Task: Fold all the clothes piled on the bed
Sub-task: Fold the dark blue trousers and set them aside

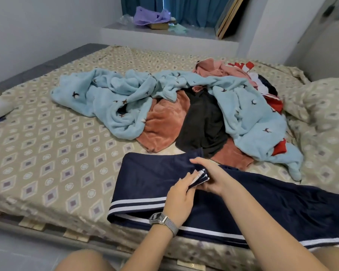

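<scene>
A navy garment with white stripes (145, 178) lies spread flat near the bed's front edge. Both hands meet at its middle, on a small bunched fold of navy and white fabric. My left hand (181, 196), with a metal watch on its wrist, pinches that fold from below. My right hand (211, 177) grips the same fold from above. Behind lies the unfolded pile: a light blue fleece garment (110, 102), a rust-coloured velvety piece (164, 122), a black piece (202, 122), and pink (211, 69) and red (276, 104) clothes at the back right.
The bed (47, 133) has a beige sheet with a diamond pattern, bare on its left half. A pillow (325, 102) sits at the right. A window ledge (164, 34) behind holds purple paper and a leaning frame. Wooden bed slats show at the front edge.
</scene>
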The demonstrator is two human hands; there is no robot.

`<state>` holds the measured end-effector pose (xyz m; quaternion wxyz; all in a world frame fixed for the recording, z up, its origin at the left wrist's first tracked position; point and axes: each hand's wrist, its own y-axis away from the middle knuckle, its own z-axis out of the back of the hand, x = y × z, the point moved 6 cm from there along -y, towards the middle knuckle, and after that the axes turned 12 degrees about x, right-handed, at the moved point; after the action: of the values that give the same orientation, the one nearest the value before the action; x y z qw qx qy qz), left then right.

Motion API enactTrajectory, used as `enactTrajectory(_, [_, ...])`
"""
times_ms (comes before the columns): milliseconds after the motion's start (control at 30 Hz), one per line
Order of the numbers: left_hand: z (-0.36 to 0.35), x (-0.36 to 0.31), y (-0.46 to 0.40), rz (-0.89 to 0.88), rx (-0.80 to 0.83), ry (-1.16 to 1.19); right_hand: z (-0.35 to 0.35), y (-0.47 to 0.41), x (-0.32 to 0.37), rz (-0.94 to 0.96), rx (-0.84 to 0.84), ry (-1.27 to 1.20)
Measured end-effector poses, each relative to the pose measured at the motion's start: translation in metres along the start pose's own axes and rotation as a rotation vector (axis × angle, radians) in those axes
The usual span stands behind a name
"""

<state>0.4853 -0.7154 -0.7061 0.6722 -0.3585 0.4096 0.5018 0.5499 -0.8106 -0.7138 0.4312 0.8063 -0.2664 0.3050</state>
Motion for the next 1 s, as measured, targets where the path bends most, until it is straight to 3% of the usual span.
enactTrajectory(100, [-0.039,-0.016,-0.005,-0.051,0.134,-0.115,0.046,0.025,0.011,0.075,-0.141,0.173])
enactTrajectory(200, [-0.073,-0.024,-0.011,-0.094,0.272,-0.271,0.083,0.049,0.013,0.12,-0.13,0.281])
enactTrajectory(333, [-0.115,-0.028,-0.01,-0.085,0.433,-0.425,0.121,0.072,0.001,0.108,-0.105,0.236])
enactTrajectory(467, [-0.146,-0.022,-0.006,-0.055,0.544,-0.664,0.152,0.076,-0.012,0.129,-0.187,0.222])
enactTrajectory(767, [-0.156,-0.006,-0.004,-0.112,0.541,-0.84,0.186,0.055,-0.028,0.128,-0.403,0.449])
enactTrajectory(900, [-0.168,0.004,0.001,-0.098,0.608,-0.993,0.191,0.05,-0.033,0.108,-0.423,0.414])
enactTrajectory(1000, [-0.164,0.004,0.0,-0.071,0.555,-0.999,0.192,0.051,-0.032,0.106,-0.429,0.464])
